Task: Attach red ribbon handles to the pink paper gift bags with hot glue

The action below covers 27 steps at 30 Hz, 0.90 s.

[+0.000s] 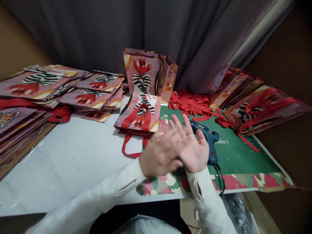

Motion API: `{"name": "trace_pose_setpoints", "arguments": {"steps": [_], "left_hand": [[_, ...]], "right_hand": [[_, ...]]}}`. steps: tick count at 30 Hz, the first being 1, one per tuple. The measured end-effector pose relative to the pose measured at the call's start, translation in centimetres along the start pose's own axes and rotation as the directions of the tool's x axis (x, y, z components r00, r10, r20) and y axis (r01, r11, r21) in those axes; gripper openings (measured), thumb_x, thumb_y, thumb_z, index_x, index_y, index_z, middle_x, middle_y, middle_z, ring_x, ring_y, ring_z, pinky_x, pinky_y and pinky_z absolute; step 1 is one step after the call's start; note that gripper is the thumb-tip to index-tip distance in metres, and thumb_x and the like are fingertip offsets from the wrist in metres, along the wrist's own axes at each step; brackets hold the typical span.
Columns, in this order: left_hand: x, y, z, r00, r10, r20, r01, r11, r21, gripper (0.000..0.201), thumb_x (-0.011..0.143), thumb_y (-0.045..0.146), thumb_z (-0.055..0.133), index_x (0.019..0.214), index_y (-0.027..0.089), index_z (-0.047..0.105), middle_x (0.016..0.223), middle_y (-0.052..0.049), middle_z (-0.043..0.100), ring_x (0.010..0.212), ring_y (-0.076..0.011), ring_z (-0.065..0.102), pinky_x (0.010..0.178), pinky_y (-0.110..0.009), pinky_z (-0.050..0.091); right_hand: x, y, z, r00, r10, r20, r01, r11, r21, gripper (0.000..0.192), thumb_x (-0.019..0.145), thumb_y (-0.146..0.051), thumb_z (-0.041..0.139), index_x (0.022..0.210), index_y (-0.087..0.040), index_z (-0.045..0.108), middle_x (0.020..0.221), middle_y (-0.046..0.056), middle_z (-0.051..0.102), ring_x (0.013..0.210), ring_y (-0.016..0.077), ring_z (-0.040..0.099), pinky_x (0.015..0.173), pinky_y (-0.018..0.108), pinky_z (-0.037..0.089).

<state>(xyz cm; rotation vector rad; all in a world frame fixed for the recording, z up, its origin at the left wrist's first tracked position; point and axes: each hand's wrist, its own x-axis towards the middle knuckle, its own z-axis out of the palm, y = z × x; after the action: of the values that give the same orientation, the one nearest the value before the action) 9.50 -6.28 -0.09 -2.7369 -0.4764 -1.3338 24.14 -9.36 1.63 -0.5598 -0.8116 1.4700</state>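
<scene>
Partly behind the blurred right hand (193,149), a glue gun (209,141).

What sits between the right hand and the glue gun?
Nothing visible. The glue gun lies on the green mat right beside the right hand, whose open palm covers part of its near side. The left hand overlaps the right from the other side.

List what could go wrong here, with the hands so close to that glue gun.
1. The glue gun lies right beside the right hand; if it is hot, a finger could brush the nozzle.
2. Its cord hangs over the table edge by the right sleeve, so a snag could pull the gun off.
3. The left hand is blurred and near the flat bag with its loose red handle; it could knock the bag askew.
</scene>
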Motion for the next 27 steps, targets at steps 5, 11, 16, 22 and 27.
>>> {"name": "trace_pose_setpoints", "arguments": {"steps": [5, 11, 16, 22, 27], "left_hand": [[2.7, -0.2, 3.0, 0.973, 0.069, 0.22, -0.036, 0.988, -0.15, 0.066, 0.095, 0.063, 0.024, 0.146, 0.024, 0.039, 0.156, -0.006, 0.032, 0.148, -0.0214, 0.018, 0.12, -0.042, -0.005], [6.6, 2.4, 3.7, 0.58, -0.662, 0.474, 0.721, 0.148, -0.677, 0.081, 0.091, 0.068, 0.005, 0.154, 0.018, 0.016, 0.16, -0.011, 0.021, 0.148, -0.0255, 0.016, 0.119, -0.05, 0.016], [7.7, 6.8, -0.3, 0.615, -0.345, 0.709, 0.634, -0.318, -0.705, 0.077, 0.092, 0.063, 0.005, 0.147, 0.021, 0.036, 0.152, -0.008, 0.039, 0.142, -0.0255, 0.033, 0.114, -0.049, 0.03], [4.5, 5.2, -10.8, 0.694, 0.008, 0.72, 0.72, 0.001, -0.694, 0.056, 0.095, 0.054, 0.04, 0.141, 0.023, 0.047, 0.121, -0.01, 0.068, 0.105, -0.0256, 0.066, 0.098, -0.041, 0.046], [1.4, 3.8, -12.7, 0.562, -0.323, 0.761, 0.743, 0.601, -0.294, 0.033, 0.092, 0.043, 0.052, 0.115, 0.026, 0.07, 0.117, -0.003, 0.071, 0.106, -0.0205, 0.064, 0.092, -0.026, 0.048]], "right_hand": [[-2.5, -2.0, -0.3, 0.993, -0.113, -0.046, 0.1, 0.97, -0.22, 0.063, 0.092, -0.066, 0.011, 0.146, -0.043, 0.032, 0.156, -0.004, 0.033, 0.142, 0.0222, 0.033, 0.111, 0.057, 0.03], [-6.2, -1.8, 0.6, 0.883, -0.452, 0.125, 0.328, 0.403, -0.854, 0.066, 0.093, -0.054, -0.006, 0.155, -0.035, 0.004, 0.162, 0.002, 0.018, 0.147, 0.0246, 0.021, 0.11, 0.058, 0.029], [-5.4, -1.3, -2.0, 0.823, -0.48, 0.305, 0.245, -0.184, -0.952, 0.061, 0.088, -0.052, 0.039, 0.146, -0.033, 0.041, 0.159, 0.004, 0.027, 0.148, 0.0338, 0.015, 0.114, 0.063, 0.0], [-3.7, -3.7, -6.6, 0.833, -0.535, -0.138, -0.017, 0.224, -0.974, 0.044, 0.088, -0.036, 0.04, 0.115, -0.015, 0.067, 0.136, 0.02, 0.054, 0.127, 0.0338, 0.049, 0.103, 0.059, 0.041], [-4.2, -1.7, -2.0, 0.991, -0.097, -0.094, 0.04, 0.874, -0.484, 0.042, 0.09, -0.054, 0.049, 0.122, -0.029, 0.062, 0.147, 0.007, 0.044, 0.123, 0.0298, 0.053, 0.072, 0.04, 0.061]]}}
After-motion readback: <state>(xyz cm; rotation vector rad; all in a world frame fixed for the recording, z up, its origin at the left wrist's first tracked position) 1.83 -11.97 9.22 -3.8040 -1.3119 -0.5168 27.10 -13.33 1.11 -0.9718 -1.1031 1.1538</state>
